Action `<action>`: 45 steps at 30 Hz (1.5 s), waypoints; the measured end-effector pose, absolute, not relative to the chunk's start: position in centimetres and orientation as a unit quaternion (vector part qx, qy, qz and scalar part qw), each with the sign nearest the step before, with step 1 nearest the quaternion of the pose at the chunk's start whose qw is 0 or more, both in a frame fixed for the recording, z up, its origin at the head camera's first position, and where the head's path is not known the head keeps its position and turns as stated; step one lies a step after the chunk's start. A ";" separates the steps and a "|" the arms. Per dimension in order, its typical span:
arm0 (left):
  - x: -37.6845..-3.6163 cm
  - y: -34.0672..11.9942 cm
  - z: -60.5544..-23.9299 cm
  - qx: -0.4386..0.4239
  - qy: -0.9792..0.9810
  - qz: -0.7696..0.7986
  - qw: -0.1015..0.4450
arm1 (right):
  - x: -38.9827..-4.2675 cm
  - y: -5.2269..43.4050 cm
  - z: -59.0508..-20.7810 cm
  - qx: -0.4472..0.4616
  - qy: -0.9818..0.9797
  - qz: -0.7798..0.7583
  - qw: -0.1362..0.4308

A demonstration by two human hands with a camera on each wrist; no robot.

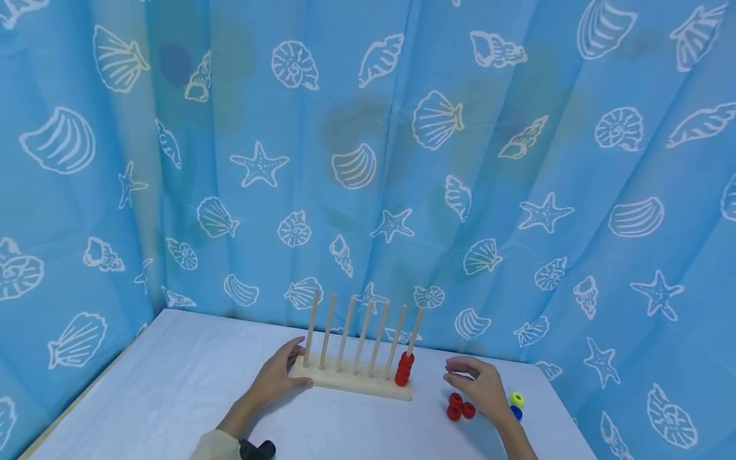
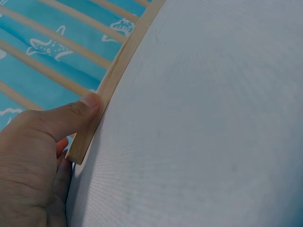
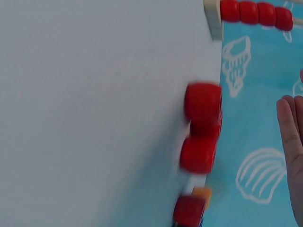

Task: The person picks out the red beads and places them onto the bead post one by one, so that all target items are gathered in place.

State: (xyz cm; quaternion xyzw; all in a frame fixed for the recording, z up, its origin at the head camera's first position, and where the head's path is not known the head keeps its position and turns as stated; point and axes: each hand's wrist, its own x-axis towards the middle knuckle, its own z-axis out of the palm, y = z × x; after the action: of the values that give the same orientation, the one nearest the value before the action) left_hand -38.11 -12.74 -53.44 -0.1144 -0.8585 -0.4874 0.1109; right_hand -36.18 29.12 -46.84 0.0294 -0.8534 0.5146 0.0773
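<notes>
A wooden peg stand [image 1: 351, 380], with a row of upright pegs, stands on the table. Several red beads [image 1: 404, 369] are stacked on its rightmost peg. My left hand [image 1: 277, 377] grips the left end of the base; in the left wrist view the thumb [image 2: 90, 100] presses its front edge, the other fingers partly hidden behind. Over the table right of the stand hovers my right hand [image 1: 478, 385], fingers loosely bent, nothing seen between them. Just below it lie loose red beads [image 1: 454, 412], which look large in the right wrist view.
A yellow-green bead [image 1: 517, 400] and a blue bead [image 1: 516, 413] lie right of my right hand. White cloth [image 1: 190, 358] covers the table. Behind it hangs a blue curtain [image 1: 322, 255] with white shell prints, close to the back edge.
</notes>
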 end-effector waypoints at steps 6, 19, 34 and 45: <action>-38.2 -12.9 -53.6 -0.111 -0.858 -0.490 0.109 | -35.4 30.8 -47.0 -0.004 -0.877 0.475 0.068; -38.3 -12.9 -54.5 -0.108 -0.866 -0.478 0.102 | -34.3 34.6 -49.2 -0.033 -0.891 0.453 -0.020; -38.2 -12.8 -54.0 -0.116 -0.866 -0.473 0.109 | -35.0 35.0 -50.4 -0.066 -0.907 0.414 -0.048; -38.5 -12.7 -54.1 -0.112 -0.861 -0.484 0.110 | -35.6 34.2 -50.5 -0.016 -0.930 0.367 -0.022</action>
State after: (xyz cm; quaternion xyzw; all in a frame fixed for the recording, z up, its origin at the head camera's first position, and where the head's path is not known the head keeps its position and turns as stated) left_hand -38.48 -12.71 -54.08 -0.1121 -0.8609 -0.4840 0.1098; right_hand -35.64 34.16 -50.47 -0.0156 -0.9299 0.3668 -0.0222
